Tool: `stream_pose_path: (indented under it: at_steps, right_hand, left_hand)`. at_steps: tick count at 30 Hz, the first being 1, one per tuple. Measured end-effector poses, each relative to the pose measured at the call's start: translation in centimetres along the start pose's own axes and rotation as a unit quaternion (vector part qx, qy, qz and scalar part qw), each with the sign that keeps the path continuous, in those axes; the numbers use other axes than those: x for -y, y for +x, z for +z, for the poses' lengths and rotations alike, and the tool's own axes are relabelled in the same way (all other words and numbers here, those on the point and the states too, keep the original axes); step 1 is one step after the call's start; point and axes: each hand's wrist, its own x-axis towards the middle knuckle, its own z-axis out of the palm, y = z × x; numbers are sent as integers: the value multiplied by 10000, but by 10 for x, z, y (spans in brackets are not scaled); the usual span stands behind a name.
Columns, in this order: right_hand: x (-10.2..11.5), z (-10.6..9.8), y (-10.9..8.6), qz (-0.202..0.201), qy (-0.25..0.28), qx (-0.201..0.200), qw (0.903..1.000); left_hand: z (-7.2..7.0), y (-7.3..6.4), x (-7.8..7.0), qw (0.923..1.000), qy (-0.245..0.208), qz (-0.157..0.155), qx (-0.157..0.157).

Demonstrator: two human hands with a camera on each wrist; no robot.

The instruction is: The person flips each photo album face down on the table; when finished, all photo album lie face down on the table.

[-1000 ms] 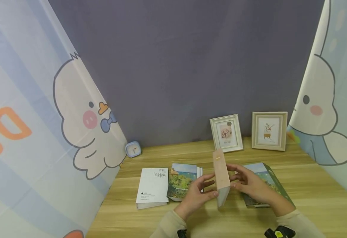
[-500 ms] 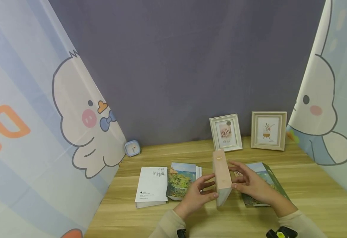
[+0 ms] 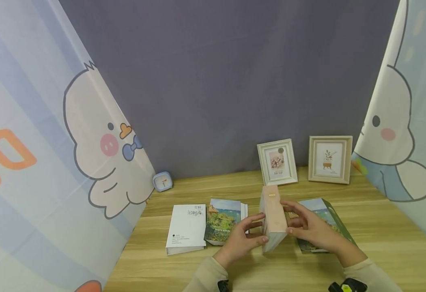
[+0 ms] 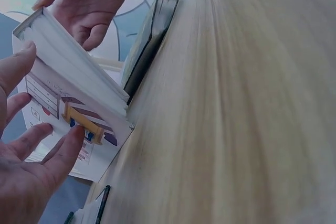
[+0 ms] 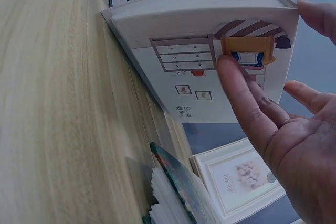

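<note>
A thick photo album (image 3: 275, 213) with a pale pink spine stands on edge over the table, its spine facing up. My left hand (image 3: 240, 239) holds its left side, fingertips spread on the cover and thumb near the lower end. From the right, my right hand (image 3: 313, 227) steadies the opposite cover with thumb and fingers. Furniture drawings decorate the cover in the right wrist view, where the album's face (image 5: 184, 80) and white page edges show. In the left wrist view, the lower corner of the album (image 4: 118, 129) is right at the tabletop.
Left of the hands lie a white album (image 3: 186, 227) and a landscape-covered photo album (image 3: 222, 221). Another landscape album (image 3: 320, 215) lies behind the right hand. Two picture frames (image 3: 278, 162) (image 3: 330, 160) and a small blue clock (image 3: 162, 181) stand at the back.
The album has tilted and turned slightly, with its top end lower and more of the spine showing. The right hand has shifted a little rightward with it; the left hand stays nearly still.
</note>
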Motion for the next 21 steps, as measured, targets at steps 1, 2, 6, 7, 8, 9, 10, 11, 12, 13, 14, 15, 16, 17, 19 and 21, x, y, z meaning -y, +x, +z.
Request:
stream_pose_path:
  at_steps: [1, 2, 6, 7, 8, 9, 10, 11, 12, 13, 14, 15, 16, 17, 19, 21]
  right_hand:
    - [0, 0, 0, -15, 40, 27, 10000]
    - [-1, -1, 0, -22, 97, 55, 9999]
    - [-2, -2, -2, -13, 250, 128, 9996]
    - [-3, -2, -2, -7, 249, 130, 9996]
    - [-3, -2, -2, 25, 234, 115, 9997]
    - [-4, -2, -3, 57, 191, 86, 9998]
    - [-4, -2, -3, 98, 151, 50, 9998]
    - [-4, -2, -3, 154, 122, 8, 9998]
    - [-5, -1, -4, 173, 88, -32, 9998]
    - [-5, -1, -4, 224, 42, -86, 9997]
    - [-5, -1, -4, 267, 1, -137, 9995]
    - [-6, 0, -4, 273, -33, -170, 9995]
    - [-6, 0, -5, 310, -67, -210, 9993]
    - [-6, 0, -5, 343, -101, -245, 9991]
    - [-7, 0, -6, 464, -227, -337, 9981]
    - [-8, 0, -6, 610, -376, -438, 9965]
  left_hand:
    - [0, 0, 0, 10000, 29, 26, 8]
    - [0, 0, 0, 10000, 59, 61, 15]
    - [0, 0, 1, 9998, 152, 136, 28]
    - [0, 0, 2, 9998, 170, 132, 32]
    - [0, 0, 2, 9997, 192, 113, 31]
    - [0, -1, 2, 9998, 208, 70, 24]
    - [0, -1, 2, 9997, 224, 25, 8]
    - [0, -1, 2, 9997, 235, -39, -5]
    - [0, -2, 2, 9996, 255, -111, -28]
    - [0, -2, 2, 9994, 288, -161, -44]
    - [0, -2, 2, 9992, 333, -193, -59]
    - [0, -2, 2, 9990, 393, -200, -67]
    - [0, -2, 2, 9988, 449, -196, -71]
    - [0, -3, 2, 9985, 514, -188, -73]
    - [0, -2, 2, 9977, 656, -116, -77]
    - [0, -2, 2, 9967, 804, -70, -84]
